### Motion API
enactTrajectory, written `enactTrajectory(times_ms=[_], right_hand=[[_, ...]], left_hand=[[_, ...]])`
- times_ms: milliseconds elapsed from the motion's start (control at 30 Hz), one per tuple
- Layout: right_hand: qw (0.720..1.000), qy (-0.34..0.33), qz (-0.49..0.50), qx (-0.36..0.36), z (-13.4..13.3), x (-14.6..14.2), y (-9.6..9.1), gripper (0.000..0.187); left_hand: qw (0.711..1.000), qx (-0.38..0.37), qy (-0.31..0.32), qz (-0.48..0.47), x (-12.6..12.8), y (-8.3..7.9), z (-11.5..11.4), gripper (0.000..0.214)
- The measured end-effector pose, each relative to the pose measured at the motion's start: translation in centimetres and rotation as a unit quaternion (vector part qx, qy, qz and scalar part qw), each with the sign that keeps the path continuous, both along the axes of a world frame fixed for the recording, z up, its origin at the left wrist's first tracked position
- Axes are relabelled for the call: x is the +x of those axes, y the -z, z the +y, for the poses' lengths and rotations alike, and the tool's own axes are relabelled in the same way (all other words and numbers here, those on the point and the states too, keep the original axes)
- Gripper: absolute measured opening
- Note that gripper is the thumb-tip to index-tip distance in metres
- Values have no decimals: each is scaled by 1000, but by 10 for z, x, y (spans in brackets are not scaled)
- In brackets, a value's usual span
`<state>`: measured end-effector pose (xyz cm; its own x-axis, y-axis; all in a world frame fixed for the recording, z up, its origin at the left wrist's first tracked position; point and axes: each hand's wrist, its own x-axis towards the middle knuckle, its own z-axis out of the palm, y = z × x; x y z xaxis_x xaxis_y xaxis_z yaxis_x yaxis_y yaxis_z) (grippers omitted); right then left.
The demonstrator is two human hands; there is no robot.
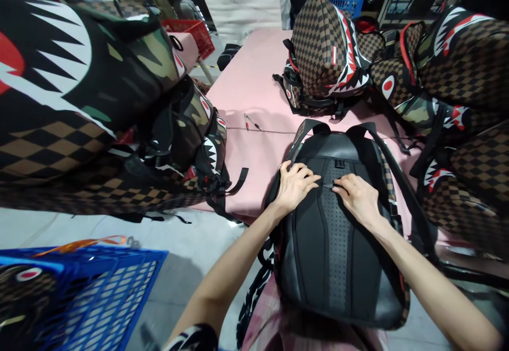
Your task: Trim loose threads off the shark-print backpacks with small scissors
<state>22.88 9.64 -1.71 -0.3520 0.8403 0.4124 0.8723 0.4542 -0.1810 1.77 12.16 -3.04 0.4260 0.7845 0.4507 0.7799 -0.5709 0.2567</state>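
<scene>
A black backpack [338, 245] lies back panel up, half on the pink table [254, 91] and half toward me. My left hand [293, 185] rests on its upper left, fingers curled against the padded panel. My right hand [358, 196] is beside it, thumb and forefinger pinched on a small thin thing at the mesh centre strip; I cannot make out what it is. The black shoulder straps [310, 128] loop away from the hands onto the table.
Piles of checkered and camouflage shark-mouth backpacks stand at the left [79, 107], the back [330, 49] and the right [457, 102]. A blue plastic crate [99, 292] sits on the grey floor at lower left. A small tool [251, 123] lies on the table.
</scene>
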Motion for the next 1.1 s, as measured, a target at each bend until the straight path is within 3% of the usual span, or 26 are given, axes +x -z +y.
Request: enactTrajectory(times_ms=[133, 300, 500, 667, 967, 1100], right_hand=[[999, 15, 12, -39, 0, -1, -1, 24], [999, 13, -18, -27, 1, -3, 1, 22], [997, 20, 52, -46, 0, 1, 5, 22], [998, 19, 30, -54, 0, -3, 5, 20], [995, 38, 54, -75, 2, -1, 6, 20], [996, 23, 37, -74, 2, -3, 8, 19]], left_hand=[[1000, -15, 1, -3, 0, -1, -1, 22], [1000, -18, -1, 10, -1, 0, -1, 21], [1000, -22, 1, 19, -4, -2, -1, 23], [1000, -16, 1, 20, -6, -2, -1, 22], [999, -2, 19, 32, -24, -1, -3, 19], [999, 0, 39, 33, -45, 2, -2, 24]])
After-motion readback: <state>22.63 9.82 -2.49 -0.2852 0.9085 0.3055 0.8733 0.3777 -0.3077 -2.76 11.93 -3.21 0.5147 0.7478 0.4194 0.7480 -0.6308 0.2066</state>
